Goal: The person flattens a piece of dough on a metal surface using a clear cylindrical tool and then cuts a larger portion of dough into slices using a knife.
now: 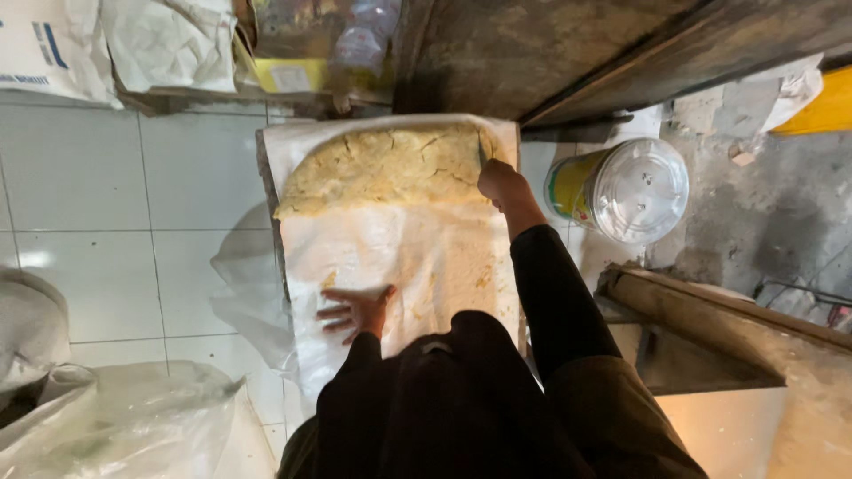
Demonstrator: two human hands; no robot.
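Two hands at a slab of yellow dough, roughly half the sheet covered.

Yellow dough (386, 168) lies cracked across the far half of the white sheet (399, 257); near half shows only smears. Right hand (500, 182) is closed at the dough's right edge, contents not discernible. Left hand (357, 312) presses flat, fingers spread, on the sheet nearer the person.
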